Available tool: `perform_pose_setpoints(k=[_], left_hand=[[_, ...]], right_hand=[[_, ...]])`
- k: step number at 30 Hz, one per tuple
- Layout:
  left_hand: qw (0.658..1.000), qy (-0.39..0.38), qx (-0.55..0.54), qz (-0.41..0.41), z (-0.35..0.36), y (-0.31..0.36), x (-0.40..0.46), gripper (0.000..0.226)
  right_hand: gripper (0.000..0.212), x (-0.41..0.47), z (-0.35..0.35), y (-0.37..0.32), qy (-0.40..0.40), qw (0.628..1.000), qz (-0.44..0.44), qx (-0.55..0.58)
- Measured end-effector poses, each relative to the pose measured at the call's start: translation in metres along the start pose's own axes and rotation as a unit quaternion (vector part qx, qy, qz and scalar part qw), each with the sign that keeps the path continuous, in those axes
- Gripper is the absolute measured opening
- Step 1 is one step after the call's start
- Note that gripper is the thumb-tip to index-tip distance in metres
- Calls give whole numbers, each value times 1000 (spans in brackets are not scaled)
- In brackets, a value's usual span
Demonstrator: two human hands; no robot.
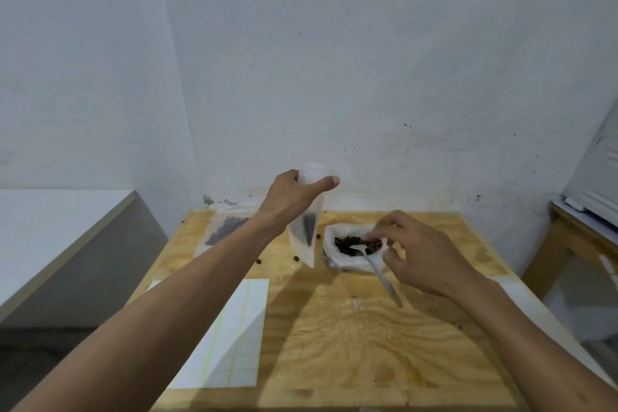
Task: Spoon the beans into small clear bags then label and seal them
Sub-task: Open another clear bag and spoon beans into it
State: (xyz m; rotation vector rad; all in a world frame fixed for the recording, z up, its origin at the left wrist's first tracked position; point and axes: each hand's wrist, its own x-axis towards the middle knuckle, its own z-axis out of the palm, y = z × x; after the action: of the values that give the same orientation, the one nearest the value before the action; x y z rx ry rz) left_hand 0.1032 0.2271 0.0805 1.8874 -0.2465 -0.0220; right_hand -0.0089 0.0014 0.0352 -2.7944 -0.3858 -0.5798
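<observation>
The left hand point(294, 197) grips a small clear plastic bag point(306, 227) by its top, upright above the plywood table point(351, 338). The right hand point(424, 257) pinches a white plastic spoon point(373, 261), its bowl among dark beans point(356, 243) in an open white bag point(347, 247) beside it.

Label sheet point(230, 338) part hidden by forearm

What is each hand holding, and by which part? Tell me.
The left hand grips the small clear bag near its top. The right hand pinches the white plastic spoon by its handle, bowl in the bean bag.
</observation>
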Motion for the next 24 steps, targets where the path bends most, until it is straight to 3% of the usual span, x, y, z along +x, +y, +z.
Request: perform_pose_setpoints(k=[1, 3, 5, 6, 9, 13, 15, 18, 21, 24], left_hand=[[1000, 6, -9, -2, 4, 3, 0, 64], [1000, 14, -19, -12, 14, 12, -2, 62], [1000, 5, -23, -16, 23, 23, -6, 61], [1000, -2, -22, -12, 25, 27, -9, 63], [999, -23, -47, 2, 17, 29, -9, 65], [992, -40, -120, 15, 0, 21, -2, 29], [989, -41, -142, 10, -3, 18, 1, 21], [989, -53, -139, 15, 0, 22, -4, 19], [990, -68, -117, 25, 5, 27, -12, 15], [991, -73, -109, 39, 9, 29, -17, 10]], right_hand=[[31, 9, -2, -13, 3, 993, 58, 101], [49, 22, -5, -41, -40, 947, 165, 273], [67, 32, 2, -58, -82, 912, 207, 345], [62, 36, 8, -62, -79, 904, 215, 362], [16, 41, 13, -59, -42, 847, 254, 465], [17, 37, 4, -48, -80, 779, 280, 556], [25, 37, 1, -46, -70, 771, 275, 570], [35, 41, -8, -40, 20, 776, 279, 565], [31, 48, -22, -31, 103, 778, 279, 554], [22, 52, -31, -29, 94, 814, 272, 505]])
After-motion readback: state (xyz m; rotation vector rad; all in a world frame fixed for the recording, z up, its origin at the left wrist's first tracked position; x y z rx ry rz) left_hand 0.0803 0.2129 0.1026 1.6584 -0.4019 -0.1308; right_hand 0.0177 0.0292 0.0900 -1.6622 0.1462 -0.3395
